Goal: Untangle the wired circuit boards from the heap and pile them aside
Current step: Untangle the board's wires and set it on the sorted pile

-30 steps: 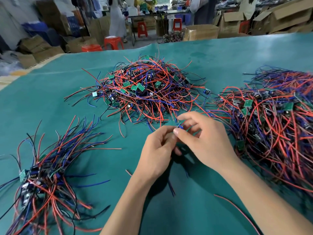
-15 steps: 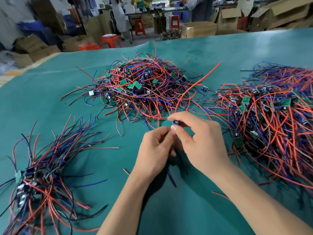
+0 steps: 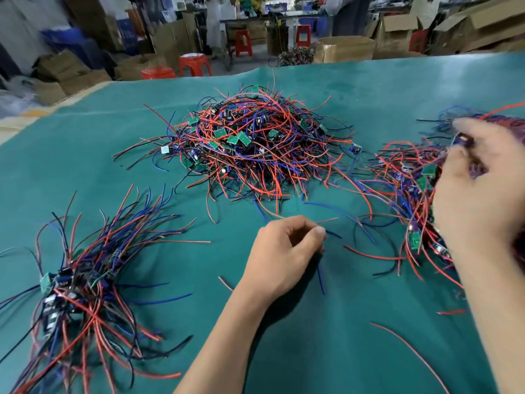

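Observation:
A tangled heap [image 3: 255, 155] of red, blue and black wires with small green circuit boards lies mid-table. A second heap [image 3: 403, 177] spreads at the right. A sorted pile [image 3: 82, 282] of wired boards lies at the left front. My right hand [image 3: 483, 194], blurred, is raised over the right heap and pinches a small wired circuit board [image 3: 461, 140] at its fingertips. My left hand [image 3: 284, 251] rests curled on the cloth in the middle, thumb against forefinger, pinching a blue wire [image 3: 321, 275] that trails toward me beneath it.
Teal cloth [image 3: 312, 351] covers the table. Loose red wires [image 3: 409, 348] and blue wires lie near my hands. Beyond the far edge stand red stools [image 3: 194, 64], cardboard boxes [image 3: 345, 48] and people.
My hands have parted. The right hand swung up and to the right with the board, over the right heap. The left hand stayed in the middle.

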